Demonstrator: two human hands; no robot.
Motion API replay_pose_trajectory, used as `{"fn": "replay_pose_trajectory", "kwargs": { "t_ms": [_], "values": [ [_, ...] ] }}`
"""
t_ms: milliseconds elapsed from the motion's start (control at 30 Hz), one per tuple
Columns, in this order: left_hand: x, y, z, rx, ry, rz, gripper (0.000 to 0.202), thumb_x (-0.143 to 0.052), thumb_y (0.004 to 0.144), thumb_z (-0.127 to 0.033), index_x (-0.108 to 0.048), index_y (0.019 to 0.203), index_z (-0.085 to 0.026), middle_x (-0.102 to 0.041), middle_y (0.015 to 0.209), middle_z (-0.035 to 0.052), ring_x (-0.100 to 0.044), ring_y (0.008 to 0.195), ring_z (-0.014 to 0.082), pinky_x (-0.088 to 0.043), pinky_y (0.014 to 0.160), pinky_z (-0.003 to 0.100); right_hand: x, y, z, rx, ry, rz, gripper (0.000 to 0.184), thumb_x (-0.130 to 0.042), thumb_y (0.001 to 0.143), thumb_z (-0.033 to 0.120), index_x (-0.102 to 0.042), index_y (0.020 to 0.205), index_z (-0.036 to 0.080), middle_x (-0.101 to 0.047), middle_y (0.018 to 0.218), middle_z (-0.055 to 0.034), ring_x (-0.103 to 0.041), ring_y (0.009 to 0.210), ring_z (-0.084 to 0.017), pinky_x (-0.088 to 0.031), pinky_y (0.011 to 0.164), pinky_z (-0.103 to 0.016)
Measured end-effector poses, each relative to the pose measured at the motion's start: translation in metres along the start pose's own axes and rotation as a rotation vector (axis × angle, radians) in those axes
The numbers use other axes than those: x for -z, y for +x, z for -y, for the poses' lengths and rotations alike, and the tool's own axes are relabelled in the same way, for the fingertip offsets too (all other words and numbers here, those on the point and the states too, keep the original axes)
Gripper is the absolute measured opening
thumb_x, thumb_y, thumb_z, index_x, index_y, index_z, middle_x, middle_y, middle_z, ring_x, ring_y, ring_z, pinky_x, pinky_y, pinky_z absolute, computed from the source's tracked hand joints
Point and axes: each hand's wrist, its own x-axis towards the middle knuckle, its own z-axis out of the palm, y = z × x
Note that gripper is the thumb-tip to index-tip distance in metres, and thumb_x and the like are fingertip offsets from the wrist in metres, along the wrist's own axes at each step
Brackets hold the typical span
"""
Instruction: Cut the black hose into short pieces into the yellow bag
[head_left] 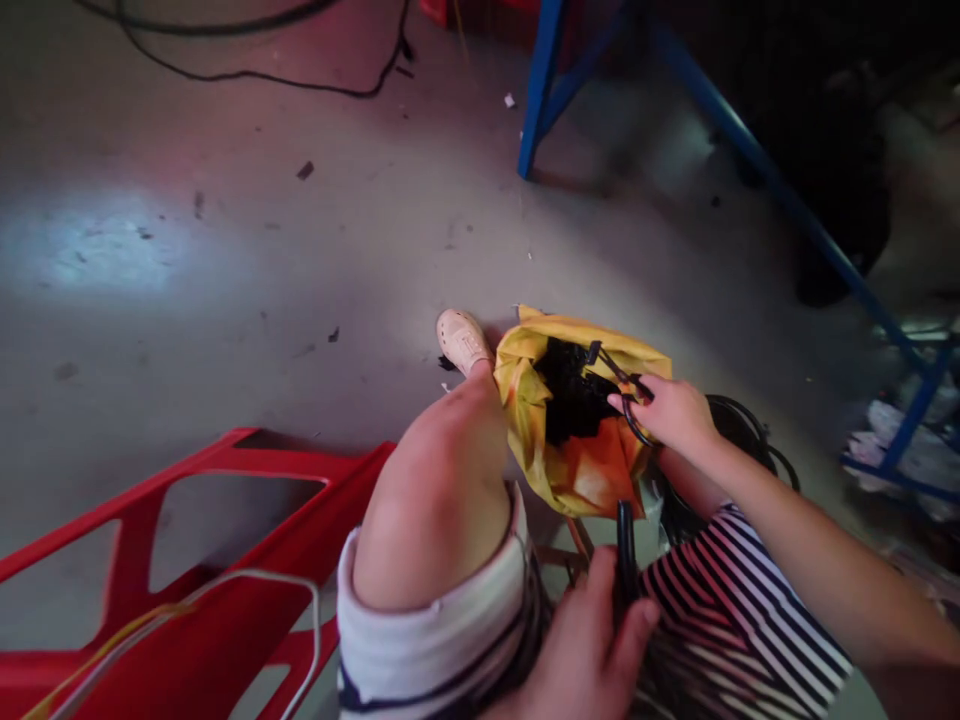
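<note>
A red stool (225,465) is noted near left, a yellow bag (527,400) to its right, a black cable (625,540) clamped nearer by fingers of the left hand (589,640), and scissors (615,367) gripped over the bag by fingers of the right hand (679,412).

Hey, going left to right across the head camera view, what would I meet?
Red plastic seat, beige shoe, yellow bag, coiled black cable, crumpled white material.

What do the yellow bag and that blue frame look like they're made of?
Yellow bag: probably woven plastic or coated cloth, dull sheen, judging by its stiff creases. Blue frame: likely painted metal, slightly glossy, judging by its straight, slim bars and even colour.
</note>
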Motion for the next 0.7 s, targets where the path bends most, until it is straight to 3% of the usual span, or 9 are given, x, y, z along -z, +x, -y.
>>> {"fn": "replay_pose_trajectory", "kwargs": {
  "t_ms": [33, 100, 267, 400, 533, 600, 700],
  "values": [
    [-0.013, -0.016, 0.003, -0.005, 0.003, 0.009, 0.052, -0.060, 0.086, -0.058, -0.061, 0.131, -0.033, -0.073, 0.109, 0.0130, -0.067, 0.105, 0.0323, -0.055, 0.091, 0.043, -0.006, -0.023, -0.011, -0.004, -0.003, 0.006, 0.057, -0.053, 0.083, 0.076, -0.075, 0.100, 0.026, -0.077, 0.086, -0.0102, -0.073, 0.082, -0.029, -0.045, 0.063, -0.031],
    [-0.025, -0.025, 0.005, -0.044, 0.020, -0.014, 0.041, -0.057, 0.090, -0.052, -0.060, 0.123, -0.028, -0.071, 0.099, 0.0113, -0.067, 0.095, 0.0292, -0.054, 0.087, 0.041, -0.021, -0.060, -0.024, -0.009, 0.008, 0.004, 0.056, -0.052, 0.085, 0.075, -0.075, 0.100, 0.027, -0.078, 0.086, -0.0101, -0.073, 0.082, -0.029, -0.046, 0.064, -0.031],
    [-0.020, 0.009, 0.000, -0.164, 0.140, -0.069, 0.023, -0.063, 0.088, -0.042, -0.054, 0.098, -0.023, -0.064, 0.084, 0.0038, -0.060, 0.079, 0.0209, -0.049, 0.076, 0.034, -0.045, -0.101, -0.025, -0.015, 0.003, -0.058, 0.056, -0.050, 0.090, 0.070, -0.073, 0.109, 0.022, -0.077, 0.088, -0.0153, -0.074, 0.084, -0.030, -0.049, 0.069, -0.034],
    [-0.019, 0.021, 0.002, -0.117, -0.117, -0.045, 0.030, -0.065, 0.086, -0.047, -0.051, 0.093, -0.022, -0.064, 0.081, 0.0019, -0.062, 0.076, 0.0181, -0.050, 0.070, 0.030, -0.042, -0.119, -0.031, -0.056, 0.114, -0.160, 0.056, -0.054, 0.086, 0.071, -0.071, 0.100, 0.020, -0.076, 0.089, -0.0163, -0.073, 0.084, -0.032, -0.048, 0.069, -0.036],
    [-0.015, 0.021, -0.003, -0.117, -0.344, -0.031, 0.037, -0.074, 0.080, -0.044, -0.054, 0.099, -0.020, -0.066, 0.088, 0.0020, -0.066, 0.075, 0.0146, -0.054, 0.076, 0.031, -0.051, -0.144, -0.048, -0.037, 0.588, -0.224, 0.047, -0.063, 0.081, 0.069, -0.063, 0.081, 0.021, -0.071, 0.077, -0.0063, -0.067, 0.073, -0.023, -0.044, 0.064, -0.031],
    [-0.012, 0.023, -0.007, -0.153, -0.413, -0.011, 0.043, -0.076, 0.078, -0.043, -0.057, 0.108, -0.020, -0.060, 0.083, -0.0021, -0.063, 0.067, 0.0122, -0.056, 0.070, 0.031, -0.066, -0.156, -0.046, 0.045, 0.962, -0.136, 0.047, -0.069, 0.076, 0.067, -0.059, 0.076, 0.021, -0.064, 0.069, -0.0017, -0.060, 0.063, -0.018, -0.043, 0.060, -0.028],
    [-0.010, 0.029, -0.009, -0.199, -0.423, -0.041, 0.044, -0.072, 0.081, -0.049, -0.059, 0.109, -0.018, -0.048, 0.069, -0.0069, -0.049, 0.050, 0.0074, -0.049, 0.052, 0.024, -0.091, -0.174, -0.022, 0.148, 1.494, 0.086, 0.050, -0.077, 0.069, 0.065, -0.055, 0.073, 0.021, -0.054, 0.061, 0.0035, -0.051, 0.053, -0.013, -0.045, 0.055, -0.027]
  ]
}}
